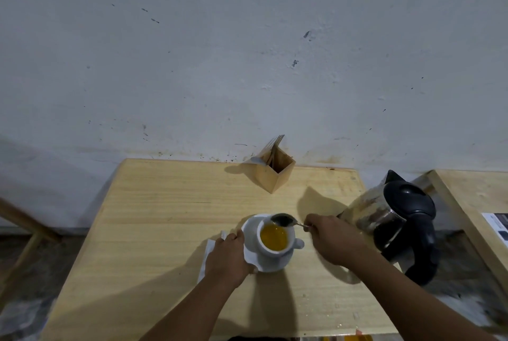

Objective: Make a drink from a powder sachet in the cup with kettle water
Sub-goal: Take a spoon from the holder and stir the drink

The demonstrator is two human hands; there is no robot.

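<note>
While the left hand [226,257] gripped the near-left rim of the round white saucer [251,230], the white ceramic cup [275,254] sat on that saucer, filled with orange-yellow liquid [274,237], handle pointing right. Right hand [334,239] was pinched shut on the handle of a small metal spoon [283,220], bowl held just above the cup's far rim, out of the liquid. A white paper piece [207,255], possibly the sachet, lay flat under the left hand, touching the saucer's left side. Glass kettle with black lid and handle [398,219] stood just right of the right hand at the edge of the light wooden table [165,217]. A wooden cutlery box [276,176] holding forks stood at the far edge, well apart from the cup.
</note>
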